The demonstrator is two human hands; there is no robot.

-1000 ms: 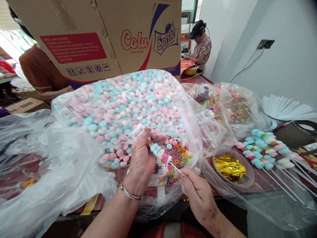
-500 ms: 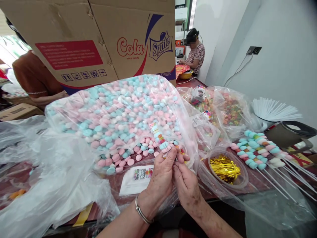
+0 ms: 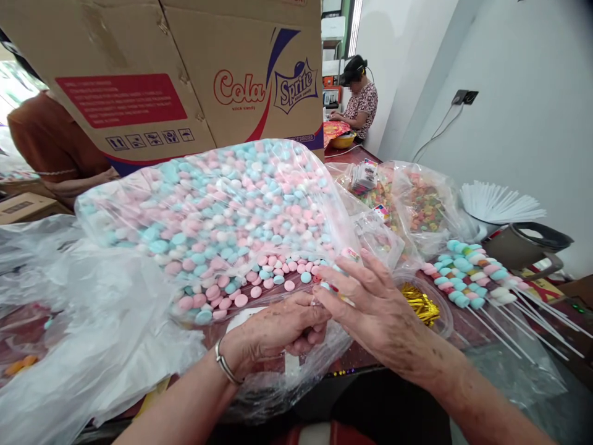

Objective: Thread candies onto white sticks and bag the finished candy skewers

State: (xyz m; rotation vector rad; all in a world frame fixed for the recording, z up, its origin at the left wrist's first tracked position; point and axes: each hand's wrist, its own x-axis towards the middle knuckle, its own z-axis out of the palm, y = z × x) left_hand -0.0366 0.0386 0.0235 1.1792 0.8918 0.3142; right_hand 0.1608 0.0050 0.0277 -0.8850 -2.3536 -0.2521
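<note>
A wrapped candy skewer (image 3: pixel 351 253), with a printed label at its top, lies mostly hidden behind the fingers of my right hand (image 3: pixel 370 303). Those fingers curve around its candy part. My left hand (image 3: pixel 282 324) is closed at the skewer's lower end, thumb on top, close to the right fingertips; the stick is hidden there. Just beyond both hands, loose pink and blue candies (image 3: pixel 241 300) spill from the mouth of a large clear bag of candies (image 3: pixel 222 204). A white card (image 3: pixel 243 316) sits partly covered by my left hand.
Gold twist ties (image 3: pixel 419 303) fill a round clear tub (image 3: pixel 447 309) at right. Beyond it lie finished candy skewers (image 3: pixel 472 272), a grey jug (image 3: pixel 528 247) and white sticks (image 3: pixel 500 201). A large carton (image 3: pixel 194 55) stands behind; a co-worker (image 3: pixel 359 99) sits farther back.
My right hand has risen from the skewer's lower end to cover its candy part. My left hand has shifted left and lower, turning knuckles up. The view has moved slightly right.
</note>
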